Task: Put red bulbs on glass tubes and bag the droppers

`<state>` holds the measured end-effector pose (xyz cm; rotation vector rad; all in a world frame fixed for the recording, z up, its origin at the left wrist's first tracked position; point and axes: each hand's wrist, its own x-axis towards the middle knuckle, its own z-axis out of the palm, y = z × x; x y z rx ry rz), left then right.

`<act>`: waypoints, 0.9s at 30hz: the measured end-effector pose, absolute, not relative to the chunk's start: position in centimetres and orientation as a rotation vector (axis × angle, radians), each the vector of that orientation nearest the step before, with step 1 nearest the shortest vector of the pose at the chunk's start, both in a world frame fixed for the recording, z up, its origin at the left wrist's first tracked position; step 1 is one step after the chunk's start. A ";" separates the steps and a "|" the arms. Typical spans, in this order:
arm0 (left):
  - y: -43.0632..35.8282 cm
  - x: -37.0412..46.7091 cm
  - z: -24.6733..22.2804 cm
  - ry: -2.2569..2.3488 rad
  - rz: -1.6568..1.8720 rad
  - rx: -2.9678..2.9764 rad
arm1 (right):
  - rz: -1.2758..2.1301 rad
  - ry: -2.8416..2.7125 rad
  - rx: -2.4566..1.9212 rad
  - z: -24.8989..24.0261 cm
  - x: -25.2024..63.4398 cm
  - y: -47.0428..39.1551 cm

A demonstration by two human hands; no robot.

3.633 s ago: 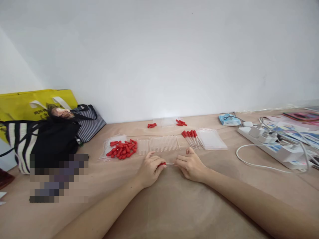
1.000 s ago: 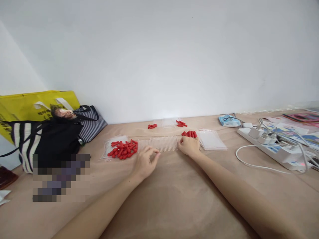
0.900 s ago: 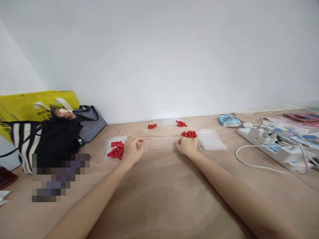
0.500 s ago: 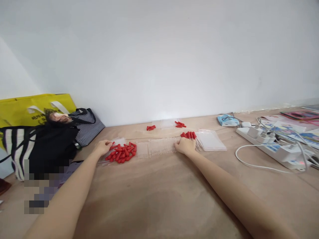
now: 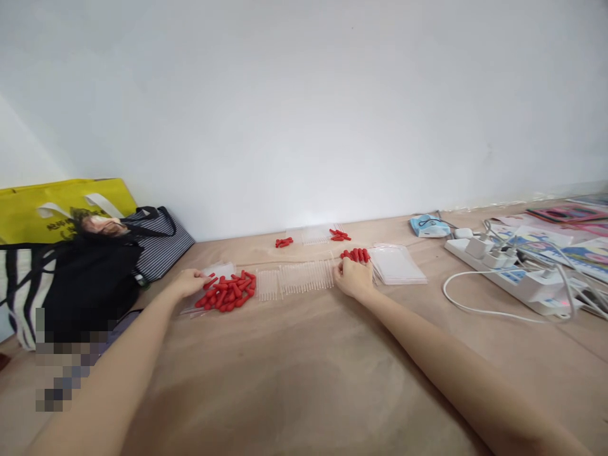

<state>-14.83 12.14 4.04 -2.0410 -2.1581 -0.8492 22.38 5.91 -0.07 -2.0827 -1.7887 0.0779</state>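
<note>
My left hand [image 5: 190,282] is closed at the left edge of a pile of red rubber bulbs [image 5: 228,292]. Its fingertips meet one bulb there, but I cannot tell whether they grip it. The pile lies partly on clear plastic bags [image 5: 223,269]. Thin clear tubes [image 5: 306,276] lie side by side in a row in the middle. At the row's right end my right hand [image 5: 354,278] rests with bent, closed fingers, and what they hold is hidden. Just behind its knuckles is a short row of red bulbs [image 5: 356,255].
Flat clear bags [image 5: 399,265] lie right of my right hand. Near the wall are more clear tubes [image 5: 316,235] with two small red groups. A white power strip [image 5: 503,272] with cables and a blue mask [image 5: 429,226] occupy the right. Bags [image 5: 95,285] stand at left.
The whole view has shifted slightly. My left hand has drawn a little to the left at the pile's edge. My right hand stays at the end of the tube row.
</note>
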 end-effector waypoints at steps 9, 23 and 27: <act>4.5 -4.7 2.8 -1.888 -0.909 -2.410 | 0.088 -2.038 -1.327 -2.7 25.6 2.4; 0.6 3.8 -0.6 -1.412 -1.089 -2.993 | 0.012 -2.251 -1.091 -2.6 24.4 -0.3; 0.6 3.7 -0.7 -1.376 -1.098 -3.006 | -0.007 -2.252 -1.095 -2.7 24.3 -0.3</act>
